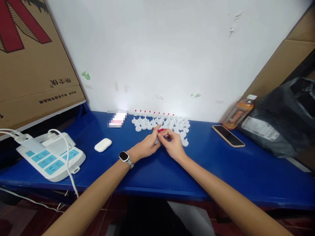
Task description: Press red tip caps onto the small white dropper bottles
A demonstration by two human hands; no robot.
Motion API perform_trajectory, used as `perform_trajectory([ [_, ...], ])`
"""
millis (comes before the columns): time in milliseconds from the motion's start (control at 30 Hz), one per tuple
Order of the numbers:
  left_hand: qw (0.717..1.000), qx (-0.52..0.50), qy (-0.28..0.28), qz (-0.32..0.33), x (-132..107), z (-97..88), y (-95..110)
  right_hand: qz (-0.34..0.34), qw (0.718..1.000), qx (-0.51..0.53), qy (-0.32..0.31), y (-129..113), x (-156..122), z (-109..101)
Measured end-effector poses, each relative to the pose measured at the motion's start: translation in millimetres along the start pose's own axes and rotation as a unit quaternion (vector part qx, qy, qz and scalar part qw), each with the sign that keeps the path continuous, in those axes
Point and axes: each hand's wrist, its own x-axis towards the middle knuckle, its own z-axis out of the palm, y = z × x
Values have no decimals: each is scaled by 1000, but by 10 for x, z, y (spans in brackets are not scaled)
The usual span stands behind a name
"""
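Bare forearms (98,192) are pointing inward over the blue surface (152,175), left hand (147,145) and right hand (174,146) meeting, fingers narrowed at small red pieces (161,130), exact grip unclear, while white spouted caps (143,126) are spanning left-to-right just beyond, some flanking the right hand.

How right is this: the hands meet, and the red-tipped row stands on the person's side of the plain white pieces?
Wrong side: the head view shows the red-tipped row on the wall side of the plain white pieces. The hands do meet.
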Motion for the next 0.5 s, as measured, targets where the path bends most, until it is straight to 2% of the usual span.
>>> perform_trajectory([
  [233,999,-30,19,25,63,44,66,11,1000,8,7,-35,33,-20],
  [400,999,-22,3,31,67,29,137,38,997,35,-55,-47,65,-108],
  [500,999,-21,19,43,81,14,142,48,996,55,-60,-38,79,-153],
])
